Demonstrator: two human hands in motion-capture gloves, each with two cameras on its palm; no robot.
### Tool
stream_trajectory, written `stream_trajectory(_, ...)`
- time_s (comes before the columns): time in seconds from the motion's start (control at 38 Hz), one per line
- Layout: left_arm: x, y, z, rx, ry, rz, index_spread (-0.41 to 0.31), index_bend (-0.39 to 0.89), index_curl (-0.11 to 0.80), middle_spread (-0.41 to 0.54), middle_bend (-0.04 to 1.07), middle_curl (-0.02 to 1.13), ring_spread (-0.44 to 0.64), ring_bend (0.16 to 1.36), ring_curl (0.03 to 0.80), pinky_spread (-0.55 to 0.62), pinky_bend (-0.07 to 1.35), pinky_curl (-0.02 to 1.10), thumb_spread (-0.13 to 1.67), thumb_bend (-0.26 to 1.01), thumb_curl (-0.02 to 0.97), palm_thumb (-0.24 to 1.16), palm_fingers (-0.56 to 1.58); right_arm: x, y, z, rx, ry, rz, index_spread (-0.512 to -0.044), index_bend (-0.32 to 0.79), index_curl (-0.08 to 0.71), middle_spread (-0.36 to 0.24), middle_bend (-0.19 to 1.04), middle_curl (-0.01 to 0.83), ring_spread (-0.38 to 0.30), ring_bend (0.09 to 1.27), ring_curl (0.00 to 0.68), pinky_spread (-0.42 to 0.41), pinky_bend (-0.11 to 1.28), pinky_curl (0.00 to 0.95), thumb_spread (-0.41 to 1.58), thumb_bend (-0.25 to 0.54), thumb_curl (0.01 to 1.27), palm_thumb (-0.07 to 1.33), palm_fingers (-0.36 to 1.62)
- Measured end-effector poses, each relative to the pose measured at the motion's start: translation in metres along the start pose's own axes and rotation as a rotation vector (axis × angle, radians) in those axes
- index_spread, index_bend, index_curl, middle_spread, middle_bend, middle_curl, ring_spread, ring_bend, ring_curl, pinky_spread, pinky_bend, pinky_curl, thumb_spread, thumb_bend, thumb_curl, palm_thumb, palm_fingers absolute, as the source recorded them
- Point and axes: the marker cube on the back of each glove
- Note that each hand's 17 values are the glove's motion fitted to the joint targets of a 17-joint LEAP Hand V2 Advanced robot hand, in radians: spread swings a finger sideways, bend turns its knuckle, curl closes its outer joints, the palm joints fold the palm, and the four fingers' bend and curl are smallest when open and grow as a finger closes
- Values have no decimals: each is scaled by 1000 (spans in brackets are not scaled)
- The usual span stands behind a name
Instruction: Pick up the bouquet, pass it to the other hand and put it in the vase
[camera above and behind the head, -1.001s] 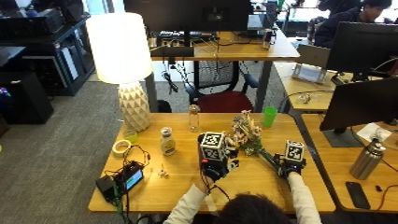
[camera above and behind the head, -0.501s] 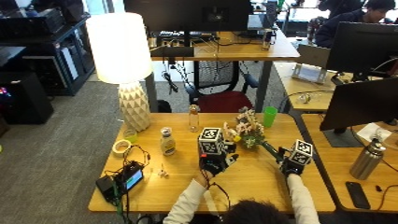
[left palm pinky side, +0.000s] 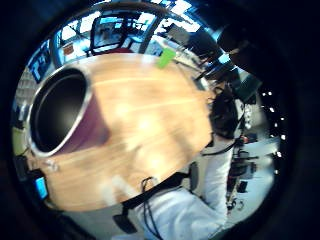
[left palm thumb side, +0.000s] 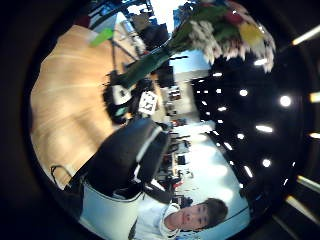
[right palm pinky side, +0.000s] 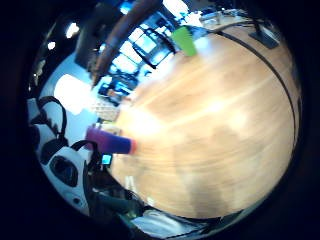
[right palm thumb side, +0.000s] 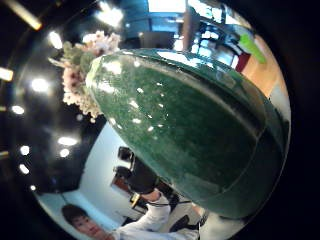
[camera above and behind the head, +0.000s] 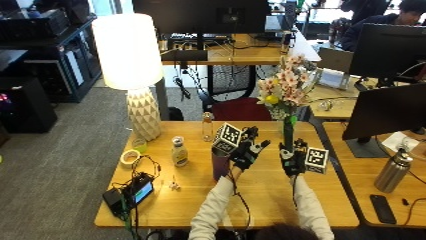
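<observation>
Pink-and-yellow flower bouquet with green stems (camera above and behind the head: 286, 95) stands upright in the right hand (camera above and behind the head: 291, 159), grip curled round the stems. Left hand (camera above and behind the head: 247, 152), fingers spread, hovers beside the dark purple cylindrical vase (camera above and behind the head: 220, 165) on the wooden tabletop (camera above and behind the head: 266, 200), near a dressing bottle (camera above and behind the head: 178, 151).

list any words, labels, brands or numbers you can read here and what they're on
No text can be read in any view.
The bottle beside the lamp has a label, too small to read.
The small screen on the device at the table's corner glows, but nothing on it can be made out.
The phone on the next desk shows no writing.
The bouquet, the right hand holding it, and the vase carry no lettering.
</observation>
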Motion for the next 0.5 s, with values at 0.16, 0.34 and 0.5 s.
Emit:
stream_trajectory(0.16,33,-16,9,58,181,87,25,115,236,104,189,342,91,621,342,143,439,385,963,-29,259,109,349,-9,9,32,-6,-54,-146,-183,518,544,-135,847,637,-187,962,543,-250,696,470,955,1,467,1068,1422)
stream_trajectory(0.34,60,-17,16,132,317,217,5,120,240,64,195,352,35,620,337,85,441,380,894,-23,282,146,434,-23,51,70,-70,-123,-122,-176,503,562,-134,856,638,-184,974,542,-248,705,477,913,-18,499,1063,1407)
stream_trajectory(0.5,69,-13,10,302,411,456,-115,207,279,-119,265,371,-161,590,307,-158,488,358,918,56,324,350,1055,-24,73,88,-104,-155,-178,-176,494,575,-129,858,638,-182,982,540,-248,708,482,892,-19,521,1060,1402)
